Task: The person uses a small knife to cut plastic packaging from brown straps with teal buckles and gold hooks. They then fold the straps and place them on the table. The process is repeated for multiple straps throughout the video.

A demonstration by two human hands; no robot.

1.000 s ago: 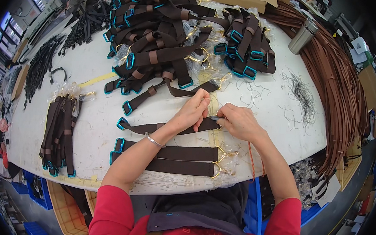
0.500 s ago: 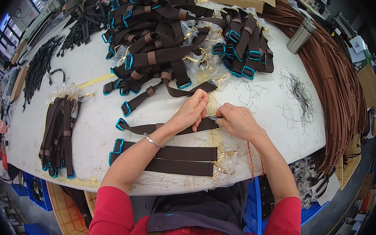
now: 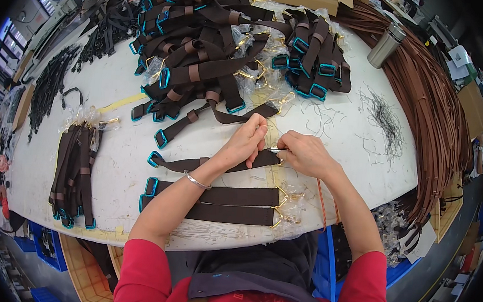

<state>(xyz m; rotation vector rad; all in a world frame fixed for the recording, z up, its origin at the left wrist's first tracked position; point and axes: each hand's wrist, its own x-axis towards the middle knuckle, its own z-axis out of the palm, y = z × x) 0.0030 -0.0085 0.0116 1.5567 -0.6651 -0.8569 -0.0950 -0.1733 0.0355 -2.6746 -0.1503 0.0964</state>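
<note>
My left hand (image 3: 246, 142) is closed over the end of a dark brown webbing strap (image 3: 232, 165), which runs left to a blue buckle (image 3: 153, 158). Close beside it, my right hand (image 3: 307, 155) has its fingers pinched round a small silvery metal tool (image 3: 275, 150); most of the tool is hidden. Its tip is by the strap's right end, between the two hands. Nearer to me lie two more brown straps (image 3: 238, 195), side by side, with blue buckles on the left and gold metal hooks (image 3: 283, 198) in clear plastic on the right.
A large heap of buckled straps (image 3: 204, 51) covers the far middle. At left lies a bundle of straps (image 3: 75, 172). Loose black threads (image 3: 384, 122), a steel flask (image 3: 386, 46) and long brown strips (image 3: 426, 114) are on the right. An orange cord (image 3: 321, 203) hangs below my right wrist.
My right hand has shifted very slightly and more of the silvery tool shows at its fingertips. My left hand and the strap stay almost where they were.
</note>
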